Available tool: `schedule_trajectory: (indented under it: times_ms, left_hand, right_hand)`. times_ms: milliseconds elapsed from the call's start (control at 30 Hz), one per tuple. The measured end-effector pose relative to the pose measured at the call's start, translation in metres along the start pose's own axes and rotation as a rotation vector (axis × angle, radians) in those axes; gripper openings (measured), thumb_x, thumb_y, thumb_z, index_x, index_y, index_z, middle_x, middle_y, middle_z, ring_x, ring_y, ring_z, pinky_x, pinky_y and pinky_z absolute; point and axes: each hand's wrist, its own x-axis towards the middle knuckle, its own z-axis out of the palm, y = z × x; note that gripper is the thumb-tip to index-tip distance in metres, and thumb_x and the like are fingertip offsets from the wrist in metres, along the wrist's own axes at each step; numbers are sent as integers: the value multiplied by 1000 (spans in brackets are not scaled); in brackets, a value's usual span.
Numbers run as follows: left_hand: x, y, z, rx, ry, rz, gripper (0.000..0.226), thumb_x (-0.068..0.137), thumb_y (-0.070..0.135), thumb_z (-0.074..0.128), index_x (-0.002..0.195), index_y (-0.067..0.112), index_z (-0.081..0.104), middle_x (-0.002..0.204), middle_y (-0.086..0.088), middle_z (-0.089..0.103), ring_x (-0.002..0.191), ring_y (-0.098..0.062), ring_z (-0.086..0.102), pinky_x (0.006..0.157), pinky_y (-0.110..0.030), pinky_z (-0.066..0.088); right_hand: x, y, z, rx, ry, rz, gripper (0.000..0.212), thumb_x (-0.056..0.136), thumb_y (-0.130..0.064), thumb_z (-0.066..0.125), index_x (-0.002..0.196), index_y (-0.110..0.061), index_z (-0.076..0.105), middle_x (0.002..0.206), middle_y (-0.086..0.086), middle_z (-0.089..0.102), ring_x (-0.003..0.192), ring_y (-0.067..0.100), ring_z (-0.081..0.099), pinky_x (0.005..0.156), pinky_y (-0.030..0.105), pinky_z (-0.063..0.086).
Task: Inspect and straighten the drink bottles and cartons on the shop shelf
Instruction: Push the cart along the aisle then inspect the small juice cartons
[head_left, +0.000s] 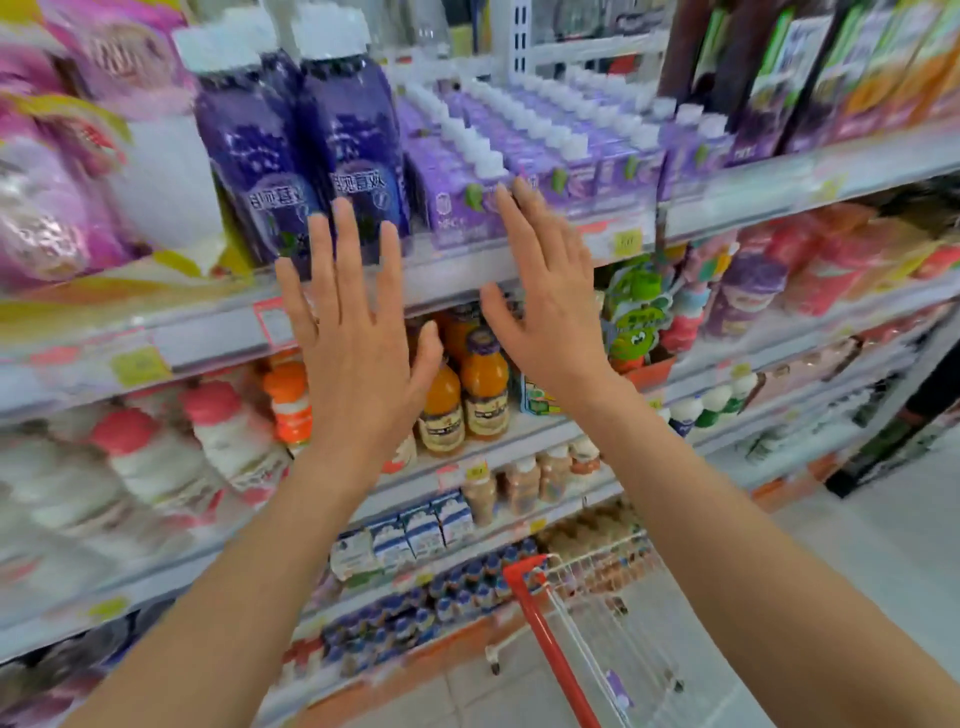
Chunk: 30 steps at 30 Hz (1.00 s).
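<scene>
While both arms reach toward the shelving, the left hand and the right hand are spread flat, fingers straight and apart, palms toward the goods, holding nothing. Two tall dark purple plastic bottles with white caps stand upright side by side on the grey metal upper shelf, long axis vertical, caps up and printed labels facing the aisle. The left hand's fingertips lie over their lower fronts; whether they touch cannot be told. Just to the right, small pale purple cartons with white screw caps stand upright in several rows running back into the shelf, printed faces outward. The right hand's fingertips sit at the front carton of the nearest row, contact unclear.

Blurred pink packets fill the shelf to the left of the bottles. One shelf down, between the two wrists, stand orange juice bottles with dark lids, with white bottles capped in pink to the left and green cartoon pouches to the right. Lower still are little blue-and-white cartons. A wire shopping trolley with a red handle stands on the floor close against the bottom shelves.
</scene>
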Motion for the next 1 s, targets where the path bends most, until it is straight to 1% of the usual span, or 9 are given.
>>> schedule_trajectory:
  times_ms: [167,300,467,567,633,733,833,900,1000]
  left_hand:
    - [-3,-9,3,40,-65,11,73,92,37,47,156,12,23,165,-18,8,153,-31,6,120,-59,8]
    - [1,-4,-2,59,-40,-40,69,91,36,46,154,12,30,164,-17,15,152,-32,14,121,-57,11]
    - [14,20,-16,55,38,-132,59,91,32,44,143,5,45,155,-23,30,145,-38,24,122,-51,11]
    - [29,36,-25,34,74,-48,57,89,26,50,142,6,46,155,-18,33,146,-35,23,123,-48,8]
    - [41,43,-26,28,52,22,58,89,25,52,144,9,46,157,-15,33,149,-32,21,124,-49,8]
    - [58,44,-23,59,-5,69,59,92,30,47,148,12,42,159,-12,32,151,-31,18,122,-54,9]
    - [68,36,-18,120,-45,76,61,93,37,40,150,14,41,159,-11,33,151,-30,18,122,-57,4]
    - [70,31,-13,147,-54,88,60,95,40,40,149,15,42,158,-10,34,152,-29,17,122,-57,0]
    - [70,25,-7,135,-24,112,57,97,41,41,148,16,45,155,-8,41,151,-27,19,122,-56,-2]
  right_hand:
    - [3,4,6,-29,-45,13,59,93,-27,51,150,-13,38,161,13,25,143,35,33,113,53,30]
    - [9,13,-1,23,-19,-45,52,92,-26,51,142,-12,48,155,12,36,135,34,42,108,48,35]
    - [31,33,-20,120,23,-157,41,90,-22,51,128,-10,59,129,7,58,117,27,53,98,38,36]
    - [53,44,-34,174,57,-205,33,91,-20,50,119,-10,64,113,5,64,103,25,58,89,33,36]
    - [74,52,-41,198,76,-205,32,91,-20,48,115,-9,66,108,7,66,99,27,60,85,36,39]
    - [111,61,-48,268,-60,-144,31,94,-18,50,121,-7,63,114,10,66,103,31,60,86,41,46]
    - [150,63,-41,294,-263,-78,31,97,-18,55,127,-11,60,121,6,66,107,25,61,91,35,45]
    - [174,62,-32,312,-337,-34,30,99,-20,54,127,-12,61,121,3,67,108,20,62,93,31,46]
    - [206,61,-10,257,-472,10,32,101,-23,53,129,-11,60,126,5,65,110,20,61,95,31,46]
